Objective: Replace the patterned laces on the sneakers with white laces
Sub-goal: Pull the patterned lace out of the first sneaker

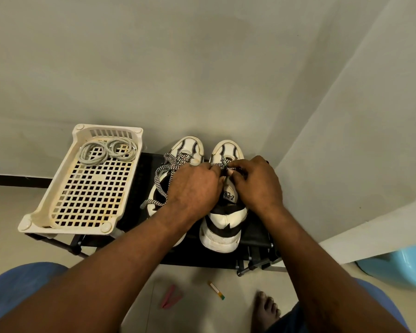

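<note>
**A:** Head view, looking down. Two white-and-black sneakers stand side by side on the black rack [257, 236], toes to the wall. Both hands are over the right sneaker [226, 222].

**B:** The right hand [257, 183] has its fingers curled in, pinching the patterned lace [227, 168] just above the tongue. The left hand [192, 186] is knuckles-up against the same spot, also curled, but its fingertips are hidden. Whether it grips the lace cannot be told.

**A:** The left sneaker [189, 147] lies half under that left forearm. Its loose zigzag lace [163, 169] spills over the side and trails onto the rack.

**B:** The white laces [106, 150]: two coils, side by side, at the far end of the cream slotted basket [58, 188]. The basket sits on the rack's left end, just beside the left sneaker.

**A:** Down on the floor, near the person's bare foot [265, 306], lie a pink clip [169, 296] and a small stick [217, 289]. A pale blue tub [399, 267] sits at the right edge.
</note>
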